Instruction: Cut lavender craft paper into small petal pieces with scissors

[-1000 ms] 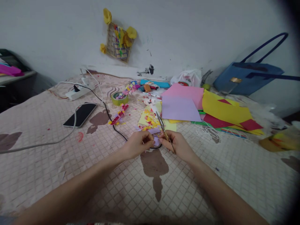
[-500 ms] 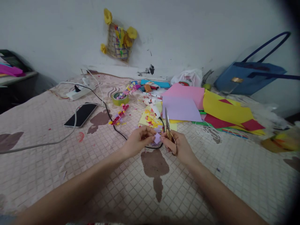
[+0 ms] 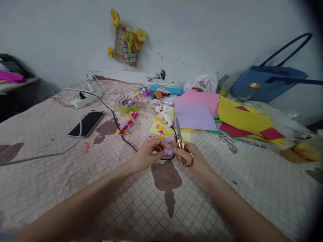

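Between the fingertips of my left hand (image 3: 148, 153) is a small piece of purple paper (image 3: 168, 151). My right hand (image 3: 193, 156) is closed around gold-handled scissors (image 3: 180, 141), whose blades point up and away from me. Its thumb and fingertips come close to the right edge of the purple piece; whether they touch it is hard to tell. Just beyond my hands lie yellow and pink paper scraps (image 3: 161, 127) on a pale yellow sheet (image 3: 186, 136). A white glue gun (image 3: 167, 119) with a black cord rests among them.
Purple (image 3: 195, 116), pink and yellow sheets (image 3: 242, 116) lie to the right, near tangled white string (image 3: 224, 143). On the left are a phone (image 3: 87, 124), a power strip (image 3: 85, 99), a tape roll (image 3: 129, 107) and a decorated red strip (image 3: 128, 124). A blue bag (image 3: 272, 82) stands behind.
The scissors have tilted a little to the left at the tips and their handles have turned in my right hand. The purple piece has shifted its angle between my fingers.
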A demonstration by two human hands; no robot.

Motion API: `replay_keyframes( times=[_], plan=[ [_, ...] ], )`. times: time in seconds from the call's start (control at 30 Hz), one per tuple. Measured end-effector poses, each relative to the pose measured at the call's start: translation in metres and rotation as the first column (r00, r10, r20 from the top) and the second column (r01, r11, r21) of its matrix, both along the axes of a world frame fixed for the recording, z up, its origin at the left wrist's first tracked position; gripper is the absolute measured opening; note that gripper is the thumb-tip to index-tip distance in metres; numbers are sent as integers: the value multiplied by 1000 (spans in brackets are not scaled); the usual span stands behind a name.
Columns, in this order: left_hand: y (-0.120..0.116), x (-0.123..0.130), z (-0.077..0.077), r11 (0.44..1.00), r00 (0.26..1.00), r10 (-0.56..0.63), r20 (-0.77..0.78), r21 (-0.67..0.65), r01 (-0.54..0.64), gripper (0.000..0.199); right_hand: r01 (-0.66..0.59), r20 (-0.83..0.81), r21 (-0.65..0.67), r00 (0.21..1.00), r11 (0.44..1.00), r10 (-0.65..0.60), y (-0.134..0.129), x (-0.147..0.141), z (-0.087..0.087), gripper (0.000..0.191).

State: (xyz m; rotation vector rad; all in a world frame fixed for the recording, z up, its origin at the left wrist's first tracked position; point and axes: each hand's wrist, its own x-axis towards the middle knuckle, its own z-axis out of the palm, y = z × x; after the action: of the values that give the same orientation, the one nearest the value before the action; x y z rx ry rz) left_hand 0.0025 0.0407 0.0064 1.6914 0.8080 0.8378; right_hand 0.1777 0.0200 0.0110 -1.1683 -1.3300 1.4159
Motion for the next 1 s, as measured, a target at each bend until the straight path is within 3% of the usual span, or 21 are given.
replay_keyframes(
  times=[0.27, 0.53, 0.83, 1.0],
  plan=[
    [2, 1, 0, 991, 996, 30, 83, -136, -18, 19, -44, 1, -2, 999, 999, 44, 0, -2, -3, 21],
    [1, 4, 1, 933, 979, 110, 174, -357, -41, 27, -51, 2, -13, 999, 999, 51, -2, -5, 0, 21],
    [2, 2, 2, 964, 978, 110, 178, -260, -61, 24, -51, 11, 18, 999, 999, 51, -3, -4, 2, 23],
    [1, 1, 5, 961, 987, 88, 135, -273, -48, 23, -65, 105, 30, 993, 997, 61, -1, -3, 1, 21]
  ],
)
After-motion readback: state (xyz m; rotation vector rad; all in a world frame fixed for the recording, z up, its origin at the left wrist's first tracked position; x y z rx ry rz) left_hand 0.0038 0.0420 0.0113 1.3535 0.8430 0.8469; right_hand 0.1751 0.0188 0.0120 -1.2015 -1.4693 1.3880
